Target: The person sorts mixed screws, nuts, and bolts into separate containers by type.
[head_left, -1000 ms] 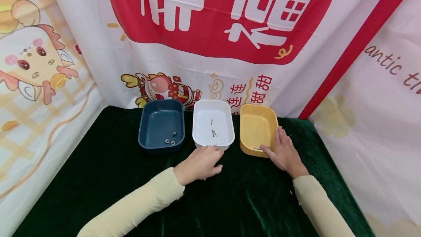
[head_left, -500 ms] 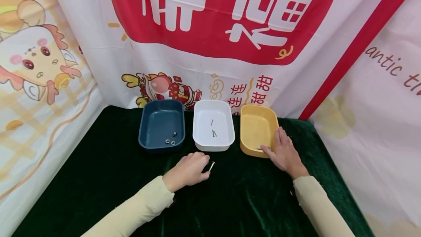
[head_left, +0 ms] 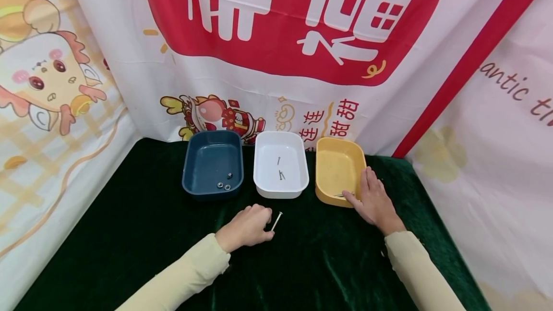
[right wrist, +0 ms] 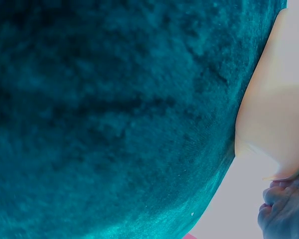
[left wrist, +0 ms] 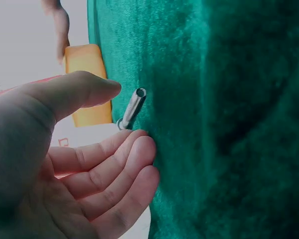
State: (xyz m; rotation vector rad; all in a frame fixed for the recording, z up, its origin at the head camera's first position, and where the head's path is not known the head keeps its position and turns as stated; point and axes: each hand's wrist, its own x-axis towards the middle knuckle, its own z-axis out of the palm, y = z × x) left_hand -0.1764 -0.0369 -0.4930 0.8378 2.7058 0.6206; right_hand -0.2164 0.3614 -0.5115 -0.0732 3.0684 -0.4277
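Observation:
A silver bolt (head_left: 277, 221) lies on the green cloth beside my left hand (head_left: 247, 226). Up close in the left wrist view, the bolt (left wrist: 133, 107) shows its round end past the index fingertip, while the thumb stands well apart from the loosely bent fingers. My right hand (head_left: 375, 201) holds the near right corner of a yellow box (head_left: 332, 157), thumb over the rim and fingers along the outer wall. Thin metal pins (head_left: 340, 195) lie in that box, partly covered by the thumb. The right wrist view shows mainly cloth and the pale side of the box (right wrist: 271, 109).
Left of the yellow box stands a white box (head_left: 281, 145) with several small screws (head_left: 281, 175). Further left, a dark blue box (head_left: 211, 157) contains several nuts (head_left: 227, 187). A printed curtain (head_left: 242, 68) hangs right behind the boxes.
My left hand has drawn back toward the lower left from the white box's front edge, leaving the bolt, hidden at first, visible on the cloth. The right hand stays put.

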